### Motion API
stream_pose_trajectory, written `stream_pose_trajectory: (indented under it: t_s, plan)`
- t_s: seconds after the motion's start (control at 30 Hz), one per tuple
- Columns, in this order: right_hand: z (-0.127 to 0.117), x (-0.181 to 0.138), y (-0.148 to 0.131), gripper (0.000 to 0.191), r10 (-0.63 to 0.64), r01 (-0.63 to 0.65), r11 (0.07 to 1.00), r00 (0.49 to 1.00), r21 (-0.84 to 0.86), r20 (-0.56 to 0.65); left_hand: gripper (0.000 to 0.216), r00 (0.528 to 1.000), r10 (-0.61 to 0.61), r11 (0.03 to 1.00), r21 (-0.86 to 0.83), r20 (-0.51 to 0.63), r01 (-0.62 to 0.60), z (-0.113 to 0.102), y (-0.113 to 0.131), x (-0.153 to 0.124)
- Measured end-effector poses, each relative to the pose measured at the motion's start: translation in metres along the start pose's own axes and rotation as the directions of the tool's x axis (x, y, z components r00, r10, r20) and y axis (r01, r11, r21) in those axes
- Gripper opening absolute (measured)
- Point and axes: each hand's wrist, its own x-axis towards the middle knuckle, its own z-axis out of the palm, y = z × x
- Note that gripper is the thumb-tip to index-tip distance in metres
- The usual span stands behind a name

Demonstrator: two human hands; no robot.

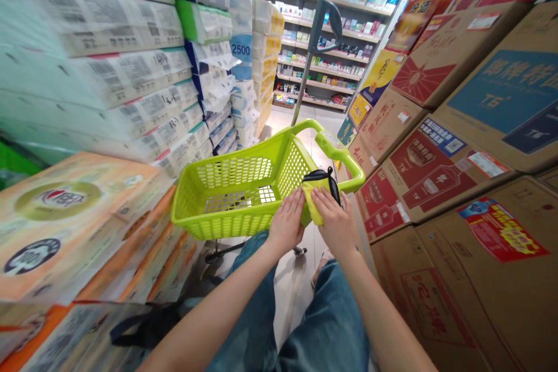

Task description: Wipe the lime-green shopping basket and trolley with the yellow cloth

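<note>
My right hand (335, 220) lies over a small yellow pouch with black edging and a loop (312, 207), fingers across its yellow face and thumb hidden. The pouch is at the near right corner of a lime-green shopping cart basket (226, 225), by its handle (349, 158). Beside it, my left hand (286, 220) rests at the basket's near rim with fingers stretched out. Its fingertips come close to the pouch's left edge; whether they touch it I cannot tell. Through the basket's perforated floor the tiles show.
Stacked white packs (148, 78) and orange paper packs (82, 209) line the left. Cardboard cartons (440, 168) rise close on the right. A grey pole (306, 78) stands beyond the cart, before stocked shelves (322, 49). A black strap (131, 328) lies at lower left.
</note>
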Motion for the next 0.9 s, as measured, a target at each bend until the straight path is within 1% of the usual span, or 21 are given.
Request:
stream_pose_trajectory:
  t_s: [0.07,0.2,0.27,0.3,0.37,0.43,0.57,0.63,0.67,0.73,0.8,0.9]
  plan:
    - [-0.009,0.001,0.021,0.056,0.009,-0.009,0.999,1.000,-0.036,-0.006,0.092,1.000,0.002,1.000,0.004,-0.006,-0.002,0.000,-0.001,0.000]
    - [-0.025,0.006,0.074,0.057,0.156,-0.166,0.980,0.983,-0.105,-0.096,0.098,1.000,0.004,1.000,-0.005,-0.019,-0.004,0.002,0.000,0.000]
    - [-0.025,0.008,0.084,0.059,0.202,-0.215,0.971,0.972,-0.108,-0.119,0.098,1.000,-0.002,1.000,-0.008,-0.024,0.001,0.003,0.000,-0.001]
    - [-0.023,0.008,0.083,0.059,0.214,-0.228,0.968,0.968,-0.107,-0.131,0.098,1.000,-0.004,1.000,-0.009,-0.026,0.004,0.003,0.000,-0.001]
    - [-0.015,0.008,0.069,0.061,0.224,-0.241,0.965,0.962,-0.101,-0.154,0.098,1.000,-0.005,1.000,-0.011,-0.030,0.005,0.003,-0.001,-0.001]
    - [-0.005,0.006,0.045,0.063,0.219,-0.235,0.968,0.962,-0.086,-0.161,0.096,0.999,-0.003,1.000,-0.009,-0.032,0.002,0.003,-0.001,-0.001]
    - [0.012,0.001,-0.008,0.062,0.131,-0.135,0.990,0.987,-0.039,-0.097,0.090,1.000,0.003,1.000,-0.005,-0.027,-0.003,0.003,-0.002,-0.001]
    - [0.014,0.000,-0.022,0.060,0.076,-0.078,0.997,0.995,-0.024,-0.067,0.090,1.000,-0.002,1.000,-0.002,-0.026,0.001,0.002,-0.003,-0.001]
    - [0.012,-0.001,-0.023,0.059,0.052,-0.053,0.998,0.997,-0.020,-0.054,0.090,1.000,-0.004,1.000,0.001,-0.026,0.004,0.002,-0.003,-0.001]
    - [0.003,0.000,-0.012,0.058,0.020,-0.021,0.999,0.999,-0.025,-0.029,0.090,1.000,-0.005,1.000,0.005,-0.024,0.005,0.002,-0.002,-0.001]
    - [-0.009,0.001,0.015,0.056,0.035,-0.036,0.998,0.999,-0.054,-0.031,0.091,1.000,-0.004,1.000,0.006,-0.022,0.004,0.001,-0.002,-0.001]
    - [-0.027,0.006,0.062,0.054,0.165,-0.175,0.978,0.982,-0.116,-0.097,0.093,1.000,-0.002,1.000,0.007,-0.023,0.002,0.001,-0.003,-0.001]
